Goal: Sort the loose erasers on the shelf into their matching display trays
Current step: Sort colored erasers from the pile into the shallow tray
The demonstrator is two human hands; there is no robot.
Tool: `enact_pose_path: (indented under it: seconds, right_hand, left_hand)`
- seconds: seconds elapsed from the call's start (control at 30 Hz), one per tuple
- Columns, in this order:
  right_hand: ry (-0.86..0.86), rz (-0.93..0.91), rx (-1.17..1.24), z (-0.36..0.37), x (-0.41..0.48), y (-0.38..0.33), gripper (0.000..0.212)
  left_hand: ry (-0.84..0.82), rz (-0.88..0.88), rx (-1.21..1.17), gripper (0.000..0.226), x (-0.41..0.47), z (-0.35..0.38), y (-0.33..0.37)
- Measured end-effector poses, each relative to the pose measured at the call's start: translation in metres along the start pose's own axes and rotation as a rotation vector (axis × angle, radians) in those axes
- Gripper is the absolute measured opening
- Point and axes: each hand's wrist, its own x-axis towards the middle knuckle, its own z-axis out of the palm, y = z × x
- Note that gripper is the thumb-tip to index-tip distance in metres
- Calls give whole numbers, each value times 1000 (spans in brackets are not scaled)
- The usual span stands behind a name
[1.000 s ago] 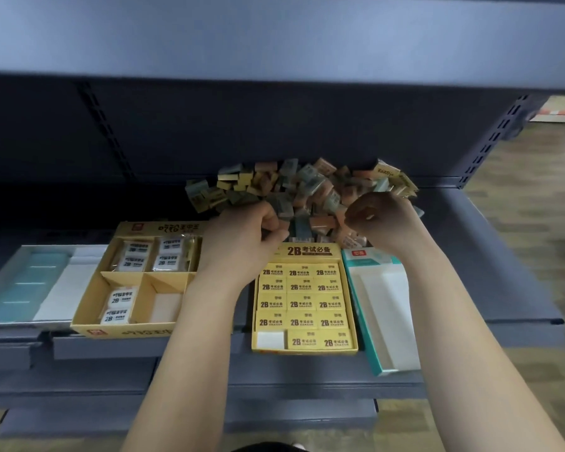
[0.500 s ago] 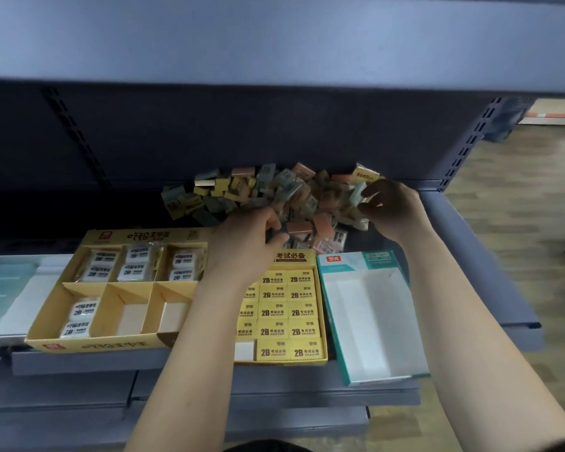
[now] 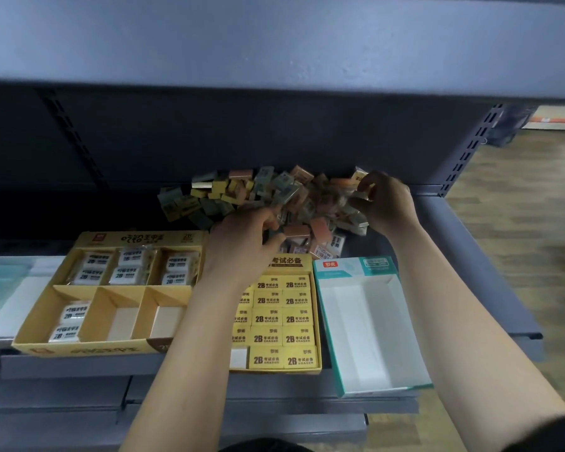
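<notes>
A heap of loose erasers point(image 3: 268, 197) in yellow, green and pink wrappers lies at the back of the shelf. My left hand point(image 3: 242, 243) reaches into the heap's near edge with fingers curled round erasers. My right hand point(image 3: 384, 202) pinches a yellow-wrapped eraser point(image 3: 360, 179) at the heap's right end. In front stand a yellow divided tray point(image 3: 111, 349) holding white wrapped erasers, a yellow tray point(image 3: 318, 353) almost filled with 2B erasers, and an empty teal-and-white tray point(image 3: 372, 324).
A pale teal and white tray point(image 3: 10, 295) sits at the far left. The grey shelf point(image 3: 490, 288) ends at the right, with wooden floor point(image 3: 535, 243) beyond. Another shelf board point(image 3: 274, 44) hangs low overhead.
The view has swung left, so the trays sit further right in frame. My right hand moved from the heap's front to its right end and took an eraser. My left hand stays in the heap.
</notes>
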Motion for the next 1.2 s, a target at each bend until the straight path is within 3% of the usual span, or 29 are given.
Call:
enact_pose_path:
  seconds: [0.37, 0.5, 0.77, 0.9, 1.0, 1.2]
  right_hand:
    - [40, 24, 148, -16, -11, 5, 18]
    - [-43, 29, 201, -30, -21, 7, 19]
    - [-42, 66, 85, -41, -42, 28, 13]
    - [-3, 61, 69, -44, -50, 39, 25]
    - [7, 53, 40, -46, -56, 46, 13]
    - [-17, 120, 53, -49, -67, 52, 15]
  left_hand:
    - [-2, 16, 3, 17, 8, -3, 6]
    - [-23, 68, -30, 16, 19, 1, 23]
    - [-142, 228, -25, 16, 53, 35, 65]
    - [-200, 301, 32, 22, 69, 59, 82]
    - [-167, 368, 85, 23, 79, 73, 93]
    - [-131, 363, 96, 11, 87, 90, 103]
